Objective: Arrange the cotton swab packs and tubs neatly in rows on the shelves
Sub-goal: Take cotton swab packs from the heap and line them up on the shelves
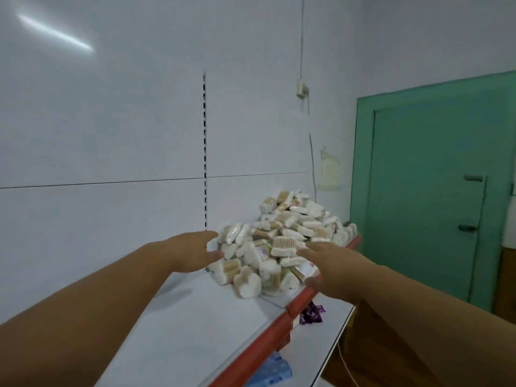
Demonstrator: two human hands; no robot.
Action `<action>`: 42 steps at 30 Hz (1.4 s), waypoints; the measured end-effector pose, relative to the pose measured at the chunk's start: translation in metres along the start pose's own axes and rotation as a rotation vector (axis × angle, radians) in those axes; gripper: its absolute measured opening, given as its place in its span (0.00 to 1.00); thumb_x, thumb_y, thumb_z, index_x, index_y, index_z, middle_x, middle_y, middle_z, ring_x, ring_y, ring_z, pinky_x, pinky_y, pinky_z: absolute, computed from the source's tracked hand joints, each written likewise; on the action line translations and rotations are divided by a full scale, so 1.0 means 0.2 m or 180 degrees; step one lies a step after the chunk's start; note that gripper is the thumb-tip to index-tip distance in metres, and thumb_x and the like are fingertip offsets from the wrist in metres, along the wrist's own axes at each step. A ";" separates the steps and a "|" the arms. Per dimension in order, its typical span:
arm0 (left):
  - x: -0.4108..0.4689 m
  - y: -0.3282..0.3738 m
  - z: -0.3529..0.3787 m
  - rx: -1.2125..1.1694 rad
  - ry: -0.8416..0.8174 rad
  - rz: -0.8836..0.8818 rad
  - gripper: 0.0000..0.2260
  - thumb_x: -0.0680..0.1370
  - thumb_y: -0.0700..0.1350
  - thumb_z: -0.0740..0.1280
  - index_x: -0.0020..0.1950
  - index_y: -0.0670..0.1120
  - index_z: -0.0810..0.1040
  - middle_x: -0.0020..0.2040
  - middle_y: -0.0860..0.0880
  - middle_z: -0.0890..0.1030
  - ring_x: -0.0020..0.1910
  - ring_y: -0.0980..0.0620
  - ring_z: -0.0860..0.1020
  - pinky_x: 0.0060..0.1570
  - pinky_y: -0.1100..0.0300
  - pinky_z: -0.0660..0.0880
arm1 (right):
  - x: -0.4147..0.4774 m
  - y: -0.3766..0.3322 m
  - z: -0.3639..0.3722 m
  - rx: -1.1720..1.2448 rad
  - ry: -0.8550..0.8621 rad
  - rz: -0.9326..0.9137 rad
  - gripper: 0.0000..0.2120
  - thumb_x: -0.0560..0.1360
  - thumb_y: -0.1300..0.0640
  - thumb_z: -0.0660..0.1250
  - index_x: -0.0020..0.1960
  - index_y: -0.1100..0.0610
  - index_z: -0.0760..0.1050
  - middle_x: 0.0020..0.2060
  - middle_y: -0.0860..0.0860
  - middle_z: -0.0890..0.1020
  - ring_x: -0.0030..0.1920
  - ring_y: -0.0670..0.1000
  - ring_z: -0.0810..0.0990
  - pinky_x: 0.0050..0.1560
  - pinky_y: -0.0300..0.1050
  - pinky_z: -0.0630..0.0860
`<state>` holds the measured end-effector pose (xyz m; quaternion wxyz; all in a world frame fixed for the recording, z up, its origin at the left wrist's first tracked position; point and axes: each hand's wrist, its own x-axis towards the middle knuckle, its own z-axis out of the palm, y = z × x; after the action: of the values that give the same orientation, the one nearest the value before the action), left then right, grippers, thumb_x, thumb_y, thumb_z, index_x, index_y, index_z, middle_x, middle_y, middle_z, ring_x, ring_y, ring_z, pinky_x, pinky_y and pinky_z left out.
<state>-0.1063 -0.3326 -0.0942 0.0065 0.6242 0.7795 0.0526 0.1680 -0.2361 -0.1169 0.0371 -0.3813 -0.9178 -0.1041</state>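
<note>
Both our hands reach for a loose heap of white cotton swab packs and tubs with pale wooden sticks [282, 236], piled at the right end of a white metal shelf [192, 317] with a red front strip [275, 328]. Our left hand [192, 251] is at the heap's left edge, fingers straight and slightly apart, holding nothing. The nearest packs lie just beyond its fingertips [215, 235], though we cannot tell whether skin meets plastic. Our right hand [332, 268] comes in at the heap's near right side, fingers also extended and unclenched, with its thumb over the red strip. The heap sits between the two hands, rising ahead of the fingers towards the white back panel [111, 135]. A heart-shaped tub [247, 284] lies at the front, between the wrists. Below the right hand, a purple wrapper [311, 314] rests on a lower white shelf [326, 339]. A green door [435, 191] stands well beyond the right fingers.
</note>
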 end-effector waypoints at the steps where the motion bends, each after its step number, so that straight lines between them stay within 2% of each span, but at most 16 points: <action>1: 0.10 0.01 0.01 0.0001 -0.0041 0.0057 0.28 0.81 0.58 0.57 0.78 0.50 0.54 0.78 0.50 0.59 0.75 0.50 0.61 0.71 0.58 0.58 | 0.07 0.05 0.00 0.0004 -0.0005 0.0023 0.31 0.78 0.42 0.59 0.77 0.46 0.53 0.77 0.48 0.57 0.75 0.52 0.57 0.72 0.54 0.61; 6: 0.52 0.09 -0.01 -0.0068 -0.0041 0.0242 0.24 0.81 0.56 0.59 0.76 0.49 0.61 0.75 0.49 0.66 0.72 0.50 0.66 0.67 0.58 0.62 | 0.38 0.33 -0.03 0.0158 0.0177 0.0180 0.27 0.79 0.43 0.60 0.75 0.48 0.58 0.73 0.48 0.64 0.71 0.51 0.64 0.69 0.49 0.63; 9: 0.72 0.14 0.00 -0.0171 0.0077 0.0344 0.24 0.81 0.55 0.60 0.75 0.50 0.62 0.74 0.51 0.67 0.70 0.52 0.67 0.66 0.60 0.63 | 0.54 0.52 0.01 0.0175 0.0185 0.0222 0.26 0.79 0.43 0.60 0.75 0.48 0.60 0.73 0.47 0.65 0.71 0.50 0.64 0.70 0.48 0.63; 13: 0.96 0.22 0.02 -0.0349 0.0235 0.0388 0.20 0.81 0.53 0.61 0.72 0.50 0.67 0.71 0.52 0.70 0.66 0.54 0.70 0.60 0.64 0.64 | 0.82 0.83 0.10 0.0219 0.0250 0.0240 0.26 0.78 0.43 0.61 0.74 0.47 0.61 0.73 0.47 0.66 0.69 0.50 0.66 0.68 0.48 0.66; 17: 1.25 0.28 0.03 -0.0169 0.0488 0.0174 0.18 0.80 0.54 0.62 0.70 0.55 0.69 0.71 0.55 0.69 0.53 0.58 0.70 0.57 0.65 0.65 | 1.13 1.13 0.18 0.0417 0.0488 0.0103 0.25 0.79 0.44 0.61 0.73 0.48 0.62 0.72 0.48 0.67 0.69 0.50 0.67 0.67 0.47 0.65; 21: 1.61 0.40 0.01 -0.0115 0.0806 -0.0092 0.15 0.79 0.51 0.64 0.66 0.53 0.74 0.65 0.54 0.75 0.58 0.57 0.74 0.56 0.65 0.68 | 1.45 1.44 0.27 0.1226 0.0853 -0.0014 0.22 0.78 0.47 0.64 0.70 0.49 0.67 0.68 0.47 0.71 0.66 0.48 0.70 0.63 0.42 0.66; 25: 1.98 0.61 0.01 -0.0460 0.1098 -0.0246 0.14 0.77 0.47 0.66 0.63 0.50 0.76 0.56 0.53 0.79 0.52 0.55 0.77 0.53 0.63 0.73 | 1.80 1.69 0.31 0.2375 0.0981 0.0027 0.18 0.78 0.51 0.66 0.66 0.51 0.71 0.63 0.49 0.75 0.57 0.47 0.74 0.54 0.39 0.69; 27: 2.15 0.71 0.03 -0.0403 0.1173 -0.0354 0.16 0.77 0.46 0.65 0.65 0.50 0.75 0.57 0.53 0.78 0.55 0.54 0.77 0.52 0.64 0.71 | 1.97 1.76 0.32 0.2645 0.0900 0.0023 0.18 0.78 0.52 0.66 0.66 0.51 0.71 0.63 0.49 0.74 0.57 0.48 0.74 0.51 0.40 0.71; 29: 2.29 0.77 0.05 -0.0262 0.1265 -0.0477 0.18 0.78 0.49 0.65 0.67 0.51 0.72 0.62 0.54 0.76 0.59 0.54 0.75 0.54 0.63 0.69 | 2.12 1.81 0.34 0.2820 0.0866 -0.0041 0.18 0.78 0.53 0.65 0.67 0.51 0.71 0.63 0.49 0.74 0.56 0.50 0.76 0.50 0.40 0.73; 33: 2.52 0.82 0.08 0.0257 0.1191 -0.0744 0.26 0.76 0.62 0.64 0.70 0.53 0.67 0.65 0.53 0.75 0.62 0.51 0.73 0.62 0.55 0.67 | 2.36 1.83 0.39 0.2881 0.0746 -0.0249 0.17 0.79 0.56 0.64 0.68 0.52 0.70 0.64 0.49 0.72 0.48 0.52 0.79 0.36 0.31 0.72; 35: 2.59 0.82 0.09 0.0387 0.1132 -0.0907 0.31 0.72 0.67 0.65 0.70 0.53 0.67 0.64 0.52 0.75 0.63 0.50 0.72 0.62 0.54 0.67 | 2.45 1.84 0.43 0.2977 0.0684 -0.0313 0.19 0.78 0.60 0.63 0.68 0.51 0.70 0.66 0.50 0.72 0.46 0.51 0.80 0.35 0.35 0.75; 36: 2.61 0.81 0.09 0.0348 0.1116 -0.0975 0.32 0.71 0.68 0.66 0.70 0.53 0.67 0.63 0.53 0.75 0.62 0.51 0.72 0.62 0.54 0.68 | 2.48 1.83 0.44 0.3059 0.0628 -0.0327 0.21 0.78 0.64 0.62 0.69 0.51 0.70 0.66 0.50 0.72 0.42 0.51 0.81 0.36 0.40 0.77; 37: 2.63 0.80 0.10 0.0258 0.1093 -0.1028 0.30 0.71 0.67 0.67 0.68 0.54 0.69 0.61 0.53 0.76 0.61 0.51 0.73 0.61 0.54 0.69 | 2.52 1.83 0.46 0.3140 0.0572 -0.0338 0.24 0.76 0.67 0.60 0.70 0.50 0.69 0.66 0.50 0.72 0.37 0.50 0.81 0.36 0.45 0.78; 39: 2.65 0.78 0.12 0.0041 0.1114 -0.1061 0.21 0.72 0.61 0.70 0.61 0.54 0.76 0.56 0.53 0.80 0.57 0.52 0.76 0.59 0.54 0.72 | 2.56 1.82 0.49 0.3248 0.0532 -0.0371 0.29 0.74 0.71 0.59 0.71 0.50 0.69 0.66 0.48 0.72 0.30 0.49 0.79 0.32 0.47 0.76; 41: 2.65 0.77 0.12 -0.0124 0.1363 -0.1009 0.09 0.73 0.53 0.69 0.49 0.50 0.80 0.49 0.49 0.83 0.51 0.49 0.79 0.53 0.54 0.76 | 2.60 1.81 0.50 0.3443 0.0497 -0.0371 0.25 0.75 0.69 0.61 0.68 0.52 0.72 0.61 0.47 0.76 0.31 0.51 0.80 0.30 0.46 0.74; 42: 2.63 0.78 0.11 -0.0214 0.1542 -0.0983 0.07 0.73 0.49 0.67 0.46 0.47 0.80 0.47 0.46 0.83 0.48 0.48 0.80 0.50 0.53 0.76 | 2.62 1.80 0.50 0.3617 0.0426 -0.0361 0.20 0.76 0.67 0.63 0.65 0.54 0.75 0.54 0.48 0.80 0.30 0.50 0.80 0.29 0.44 0.73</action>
<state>-0.0695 0.2155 -0.0730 -0.1513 0.4667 0.8420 0.2244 0.0545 0.3960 -0.0792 0.2886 -0.2442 -0.8443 0.3798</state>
